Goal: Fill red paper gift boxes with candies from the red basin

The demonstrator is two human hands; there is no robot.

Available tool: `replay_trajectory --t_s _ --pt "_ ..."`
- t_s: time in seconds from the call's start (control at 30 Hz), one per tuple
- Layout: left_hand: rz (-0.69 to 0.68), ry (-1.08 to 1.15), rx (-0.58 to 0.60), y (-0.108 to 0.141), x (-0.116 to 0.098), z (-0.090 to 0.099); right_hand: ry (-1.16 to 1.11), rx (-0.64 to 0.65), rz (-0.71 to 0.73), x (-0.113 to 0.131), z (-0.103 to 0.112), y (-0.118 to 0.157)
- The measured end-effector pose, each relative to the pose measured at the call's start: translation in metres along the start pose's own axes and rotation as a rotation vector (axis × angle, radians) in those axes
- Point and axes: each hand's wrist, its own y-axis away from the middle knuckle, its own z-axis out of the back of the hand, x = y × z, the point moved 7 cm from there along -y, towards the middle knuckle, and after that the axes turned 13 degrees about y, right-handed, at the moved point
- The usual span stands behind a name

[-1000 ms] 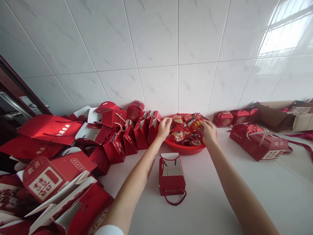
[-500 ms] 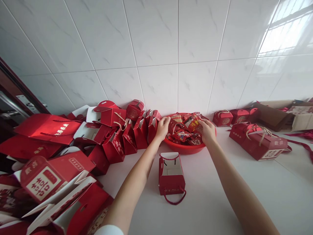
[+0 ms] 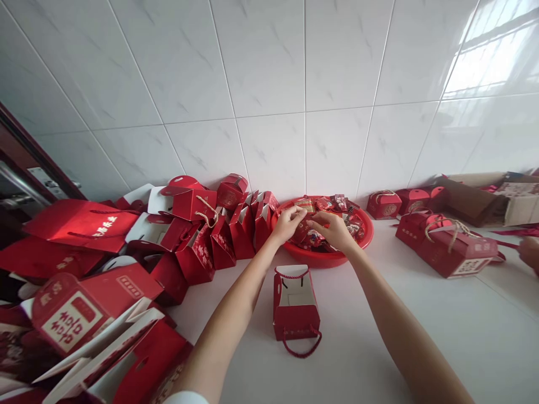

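Packets [image 3: 323,203] in red wrappers fill a red basin [image 3: 326,259] behind an open, rope-handled gift box [image 3: 296,318] as the left hand [image 3: 288,223] and right hand [image 3: 334,230] curl over them; whether either grips one cannot be told.

A makeshift indoor packing corner: tiled wall [image 3: 269,73], white tabletop [image 3: 341,336], clustered red gift boxes [image 3: 196,257]

Left grip [image 3: 288,223] and right grip [image 3: 336,229] are close together over a round red plastic basin [image 3: 320,258] of red-wrapped packets [image 3: 356,223]. Nearer the wearer than both grips, an open red cardboard box [image 3: 297,321] with dark-red rope handles stands on the white worktop [image 3: 341,336]. Left of the left grip: crowded red cardboard boxes [image 3: 197,258]. Right of the right grip: a long dark-red cardboard box [image 3: 471,253] with tan rope; beyond, an open brown carton [image 3: 522,212].
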Motion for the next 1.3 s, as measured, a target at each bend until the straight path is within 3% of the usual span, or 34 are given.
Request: replay_trajectory --t_s 0.17,0.37,0.53,0.67,0.77,0.9,1.17,1.3 --pt "0.048 0.047 -0.006 0.000 0.003 0.001 0.009 -0.101 -0.034 -0.008 0.009 -0.001" --pt "0.052 0.044 0.002 -0.002 0.009 0.001 -0.054 -0.136 -0.085 -0.012 0.013 0.000" --pt "0.085 0.063 -0.045 0.000 0.008 0.002 -0.204 -0.186 -0.153 -0.021 0.017 0.002" --pt "0.208 0.200 -0.120 0.001 0.013 0.004 -0.199 -0.316 -0.068 -0.017 0.026 0.005" --pt "0.297 0.283 -0.129 0.001 0.021 0.004 -0.028 -0.210 0.085 -0.004 0.016 0.003" --pt "0.235 0.281 -0.140 -0.001 0.023 0.008 0.082 -0.057 0.142 -0.001 0.002 0.001" --pt "0.204 0.332 0.146 0.000 0.014 -0.010 -0.107 -0.084 -0.039 -0.014 0.009 -0.001" --pt "0.225 0.319 0.221 0.000 0.015 -0.015 -0.149 -0.050 -0.074 -0.019 0.005 -0.002"
